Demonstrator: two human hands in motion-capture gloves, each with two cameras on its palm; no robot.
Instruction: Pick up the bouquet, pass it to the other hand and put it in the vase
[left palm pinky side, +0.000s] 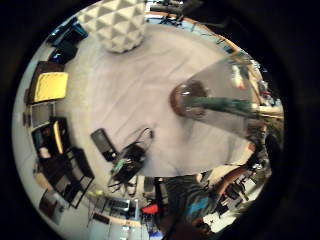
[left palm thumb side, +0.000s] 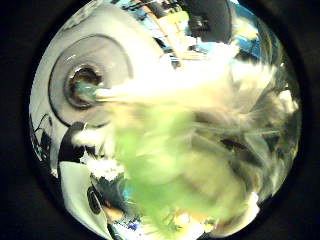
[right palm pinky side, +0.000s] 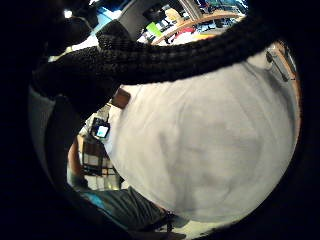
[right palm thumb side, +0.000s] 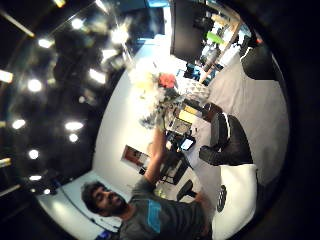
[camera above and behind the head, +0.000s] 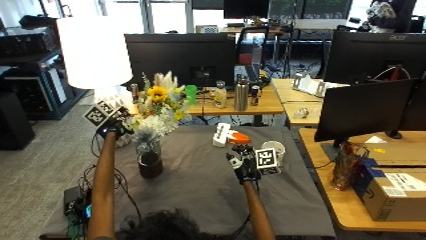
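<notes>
Grey-clothed counter (camera above and behind the head: 200, 170), bouquet (camera above and behind the head: 154, 112) standing in the vase (camera above and behind the head: 150, 161), left hand (camera above and behind the head: 113, 125) beside the blooms (fingers' state unclear), right hand (camera above and behind the head: 245, 167) hovering, fingers relaxed, holding nothing

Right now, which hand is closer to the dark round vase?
Left. The left hand holds the flower bouquet just above the dark round vase; the right hand hovers apart, over the grey tablecloth.

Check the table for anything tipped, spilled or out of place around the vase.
Nothing stands out. The vase stands upright on the grey tablecloth, and the bouquet, gripped by the left hand, has its stems down in it. The right hand hovers empty over the cloth. No spill shows.
</notes>
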